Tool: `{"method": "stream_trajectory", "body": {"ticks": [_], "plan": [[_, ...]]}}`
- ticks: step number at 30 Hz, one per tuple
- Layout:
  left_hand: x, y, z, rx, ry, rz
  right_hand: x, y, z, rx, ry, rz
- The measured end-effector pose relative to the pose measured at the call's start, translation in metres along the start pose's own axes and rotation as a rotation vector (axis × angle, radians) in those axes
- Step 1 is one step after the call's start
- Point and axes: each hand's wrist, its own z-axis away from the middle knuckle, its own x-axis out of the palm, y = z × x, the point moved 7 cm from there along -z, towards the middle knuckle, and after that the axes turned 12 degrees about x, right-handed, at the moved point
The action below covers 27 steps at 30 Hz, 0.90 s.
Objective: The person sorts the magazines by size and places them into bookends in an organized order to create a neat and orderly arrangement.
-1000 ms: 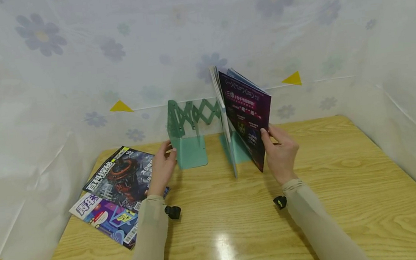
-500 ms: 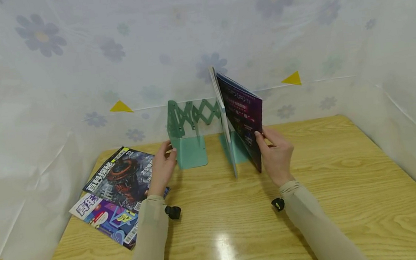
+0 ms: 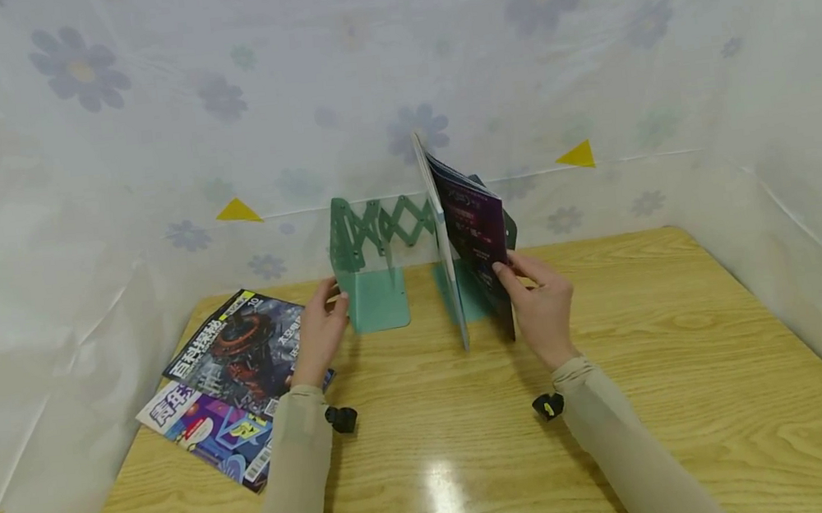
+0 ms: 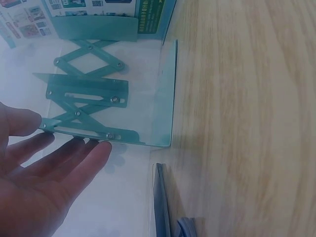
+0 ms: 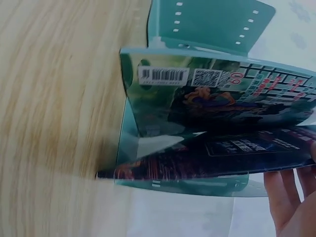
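A green expandable bookend [image 3: 378,301] with scissor links stands at the back of the table. My left hand [image 3: 322,331] holds its left end plate, the thumb at the edge and the fingers against the outer face in the left wrist view. A pale-edged magazine [image 3: 449,269] stands upright in the bookend's right section. Beside it, a dark purple magazine [image 3: 480,250] leans at an angle, its top against the upright one. My right hand [image 3: 545,301] pinches the dark magazine's near edge, thumb on the cover. The right wrist view shows a barcode [image 5: 165,75] on the upright magazine.
Two overlapping magazines, one with a dark cover [image 3: 241,347] above a purple one [image 3: 223,431], lie on the wooden table [image 3: 428,436] at left. A white flowered curtain [image 3: 363,71] hangs behind and along both sides.
My right hand has moved left, swinging the dark magazine closer to the upright one. The bookend's right end plate now shows behind it. The left hand has stayed put.
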Motion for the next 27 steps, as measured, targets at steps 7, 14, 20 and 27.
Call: {"method": "stream_trajectory", "body": {"ticks": [7, 14, 20, 27], "plan": [[0.0, -0.001, 0.002, 0.005, 0.005, -0.004, 0.001, 0.01, -0.003, 0.174, -0.063, -0.089], [0.001, 0.0, 0.0, 0.011, 0.011, -0.009, 0.004, 0.015, -0.003, 0.243, -0.13, -0.13], [0.001, -0.002, 0.0, 0.014, 0.007, -0.002, 0.009, 0.018, -0.002, 0.303, -0.195, -0.152], [0.0, -0.003, 0.0, 0.016, 0.006, 0.009, 0.012, 0.024, -0.001, 0.326, -0.225, -0.142]]}}
